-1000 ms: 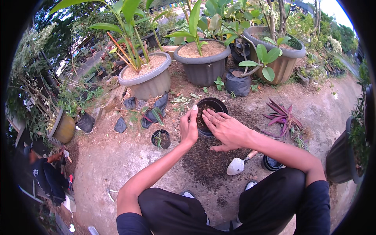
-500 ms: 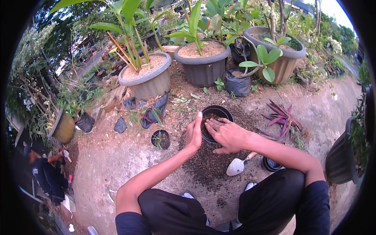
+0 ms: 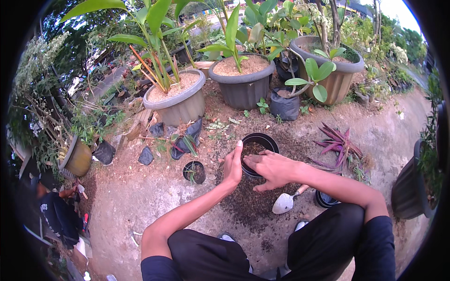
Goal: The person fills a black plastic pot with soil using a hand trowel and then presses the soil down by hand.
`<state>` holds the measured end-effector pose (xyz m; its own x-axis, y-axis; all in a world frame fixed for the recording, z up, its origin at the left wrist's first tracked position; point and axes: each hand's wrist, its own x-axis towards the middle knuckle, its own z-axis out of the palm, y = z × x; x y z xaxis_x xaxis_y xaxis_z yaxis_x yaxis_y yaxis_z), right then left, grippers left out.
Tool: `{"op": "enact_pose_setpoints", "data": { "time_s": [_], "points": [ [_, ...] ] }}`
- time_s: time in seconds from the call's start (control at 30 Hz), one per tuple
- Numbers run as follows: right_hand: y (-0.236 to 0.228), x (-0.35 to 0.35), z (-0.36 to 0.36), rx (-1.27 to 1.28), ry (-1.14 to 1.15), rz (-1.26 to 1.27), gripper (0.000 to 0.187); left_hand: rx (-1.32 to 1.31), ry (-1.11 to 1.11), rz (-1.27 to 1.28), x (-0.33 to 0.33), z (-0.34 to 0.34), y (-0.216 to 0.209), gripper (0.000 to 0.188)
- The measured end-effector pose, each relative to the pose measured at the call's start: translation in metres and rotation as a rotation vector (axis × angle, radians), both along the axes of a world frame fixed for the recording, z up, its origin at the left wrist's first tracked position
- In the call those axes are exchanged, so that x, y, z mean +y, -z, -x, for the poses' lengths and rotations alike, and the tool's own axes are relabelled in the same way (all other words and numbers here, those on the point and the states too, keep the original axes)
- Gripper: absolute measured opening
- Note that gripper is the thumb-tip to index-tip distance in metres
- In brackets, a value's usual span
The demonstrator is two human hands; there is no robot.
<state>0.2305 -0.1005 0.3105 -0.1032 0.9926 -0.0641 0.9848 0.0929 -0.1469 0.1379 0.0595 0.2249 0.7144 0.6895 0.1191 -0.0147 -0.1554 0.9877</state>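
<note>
Over at the left edge of the concrete ground [image 3: 117, 206] there's another person [image 3: 58, 213] in dark clothes with a small hand trowel [image 3: 82, 191], then moving right you get a little black pot [image 3: 199, 173] with a thin green sprout [image 3: 191, 175]. Next is the left hand [image 3: 232, 165], set on edge with the thumb up, grip open, palm against the left wall of the bigger black pot [image 3: 268, 140] as far as I can tell. That pot looks roughly upright on scattered dark soil [image 3: 246, 206], about midway between the ground's left and right edges, with potting soil [image 3: 253, 148] inside. Right hand [image 3: 272, 169] has its grip open too, fingers over the near rim, though I can't tell if the tips touch the soil. Looks to me like the step in hand is pressing or levelling that soil, and imo another push calls for flat fingers and light, even pressure, left palm bracing so the pot doesn't tip. Further right lie a wooden-handled trowel [image 3: 284, 203], some black pots [image 3: 324, 199] by the right knee [image 3: 344, 218] and a purple-leaved plant [image 3: 341, 146] toward the ground's right edge
</note>
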Motion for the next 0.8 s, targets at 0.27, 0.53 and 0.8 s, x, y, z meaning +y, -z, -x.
{"op": "enact_pose_setpoints", "data": {
  "time_s": [0.27,0.53,0.8],
  "points": [
    [0.010,-0.007,0.003,-0.408,0.175,0.011,0.123,-0.148,-0.030,-0.167,-0.002,0.001,-0.006,0.064],
    [-0.003,-0.006,0.008,-0.296,0.198,0.027,0.124,-0.042,-0.034,-0.127,-0.006,0.006,-0.010,0.067],
    [0.004,-0.007,0.001,-0.234,0.049,-0.046,0.127,-0.128,0.055,-0.061,-0.013,0.000,-0.003,0.071]
  ]
}}
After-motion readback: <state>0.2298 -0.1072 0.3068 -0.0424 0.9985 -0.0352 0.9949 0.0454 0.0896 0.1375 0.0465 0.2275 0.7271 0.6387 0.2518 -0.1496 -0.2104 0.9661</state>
